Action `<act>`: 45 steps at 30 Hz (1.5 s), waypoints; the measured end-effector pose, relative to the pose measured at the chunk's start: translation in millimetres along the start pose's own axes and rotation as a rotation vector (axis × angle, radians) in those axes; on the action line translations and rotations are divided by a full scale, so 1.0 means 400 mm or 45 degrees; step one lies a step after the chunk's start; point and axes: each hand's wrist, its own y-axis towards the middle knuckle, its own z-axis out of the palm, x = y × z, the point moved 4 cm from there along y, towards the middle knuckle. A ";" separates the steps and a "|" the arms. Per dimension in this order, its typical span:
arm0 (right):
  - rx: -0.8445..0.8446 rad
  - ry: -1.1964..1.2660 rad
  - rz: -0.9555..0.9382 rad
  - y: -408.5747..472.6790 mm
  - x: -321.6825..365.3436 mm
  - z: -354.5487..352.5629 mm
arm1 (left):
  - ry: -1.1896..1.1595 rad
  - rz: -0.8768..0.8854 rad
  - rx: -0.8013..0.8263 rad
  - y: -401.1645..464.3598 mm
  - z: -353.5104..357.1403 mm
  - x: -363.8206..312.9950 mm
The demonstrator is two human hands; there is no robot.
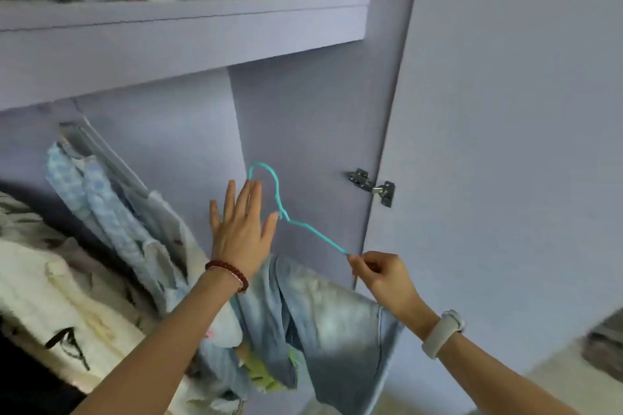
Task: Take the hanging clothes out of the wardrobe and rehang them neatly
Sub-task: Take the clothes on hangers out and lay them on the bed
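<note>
Head view: your right hand point(381, 274) pinches only the teal hanger point(296, 222) tip; left hand point(241, 229) flat, released; denim garment point(323, 320) may slide off.

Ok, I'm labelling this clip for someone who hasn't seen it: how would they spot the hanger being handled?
Start at the lilac wardrobe, below its shelf and left of the metal door hinge. There the right hand pinches one end of a hanger, beside the flat, open left hand. It is the only thin turquoise wire hanger, with denim draped below it.
</note>
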 end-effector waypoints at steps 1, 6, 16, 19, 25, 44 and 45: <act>-0.035 -0.060 0.034 -0.033 -0.033 -0.044 | 0.012 0.094 0.140 -0.001 0.052 -0.038; -0.236 -0.351 0.204 -0.230 -0.152 -0.287 | -0.439 0.378 0.601 -0.088 0.221 -0.271; -0.896 -0.697 0.457 -0.737 -0.172 -0.641 | -0.943 0.765 0.958 -0.362 0.265 -0.771; -1.189 -0.734 0.432 -0.853 -0.127 -0.706 | -1.155 0.890 0.907 -0.398 0.200 -0.937; -1.764 -0.909 0.479 -0.986 -0.077 -0.818 | -1.407 1.041 0.694 -0.432 0.094 -1.213; -1.676 -1.162 0.368 -0.832 -0.332 -1.376 | -1.427 0.770 0.331 -0.352 0.270 -1.773; -1.619 -1.113 0.420 -0.803 -0.347 -1.405 | -1.420 0.737 0.296 -0.332 0.272 -1.793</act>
